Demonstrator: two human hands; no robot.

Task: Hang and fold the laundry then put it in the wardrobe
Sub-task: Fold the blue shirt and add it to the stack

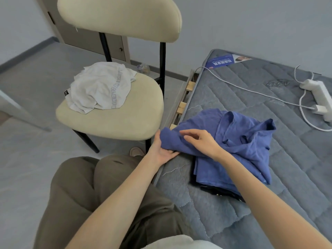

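A blue shirt (239, 141) lies crumpled on the grey mattress (269, 203), partly over a dark folded garment (221, 192). My left hand (161, 151) lies palm up under the shirt's left edge, which hangs over the mattress side, with the fingers hidden beneath the cloth. My right hand (201, 141) rests on top of the shirt with its fingers loosely spread. A white crumpled garment (100, 87) sits on the seat of a cream chair (115, 121) to the left.
A white power strip (318, 96) and its cables (251, 90) lie on the far right of the mattress. The chair stands close against the bed's left edge. A wardrobe door (86, 40) is behind the chair. My legs in brown trousers (107, 194) fill the foreground.
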